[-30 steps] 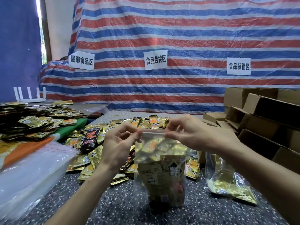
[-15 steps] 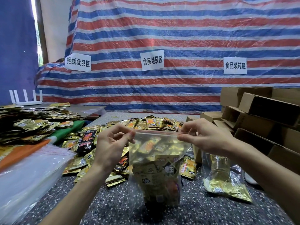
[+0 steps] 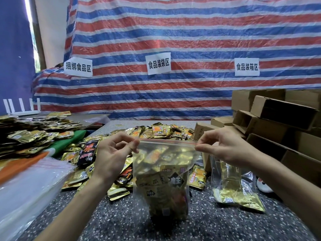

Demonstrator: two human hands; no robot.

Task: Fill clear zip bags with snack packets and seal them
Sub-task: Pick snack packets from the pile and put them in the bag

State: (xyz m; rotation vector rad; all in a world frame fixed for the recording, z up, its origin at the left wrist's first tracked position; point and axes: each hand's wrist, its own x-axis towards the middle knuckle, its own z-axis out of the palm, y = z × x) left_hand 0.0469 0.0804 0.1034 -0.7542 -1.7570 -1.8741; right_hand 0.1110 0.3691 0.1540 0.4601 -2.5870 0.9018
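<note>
Pinching both top corners of the zip bag (image 3: 161, 180) at centre frame, my left hand (image 3: 111, 157) and right hand (image 3: 225, 149) should press its red seal (image 3: 166, 141) evenly across.

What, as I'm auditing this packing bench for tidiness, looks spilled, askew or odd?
Nothing looks damaged. The zip bag is upright, left hand and right hand pinching its top corners. Loose snack packets sprawl in an unsorted heap behind it, and a second bag lies slumped to its right.

snack packets (image 3: 159, 131): small print unreadable | cardboard boxes (image 3: 284, 115): cut by right edge
</note>
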